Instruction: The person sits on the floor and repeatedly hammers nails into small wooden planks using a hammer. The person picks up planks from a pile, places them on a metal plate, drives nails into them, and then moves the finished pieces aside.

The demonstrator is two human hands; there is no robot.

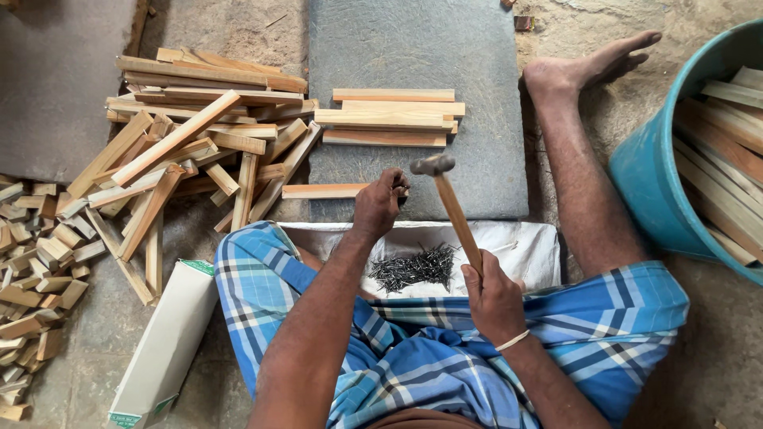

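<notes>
Two hands working | your left hand (pixel 376 205) is pinching the pale flat wooden strip (pixel 322 191) at frame centre | your right hand (pixel 493 298) is gripping the wooden-handled steel hammer (pixel 453 208), fingers wrapped tight.

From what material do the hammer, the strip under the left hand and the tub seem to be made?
Hammer: dull grey head, likely steel; plain brown wooden handle. Strip: pale unfinished wood, sawn and flat. Tub: probably plastic, smooth even teal wall with a rolled rim.
</notes>
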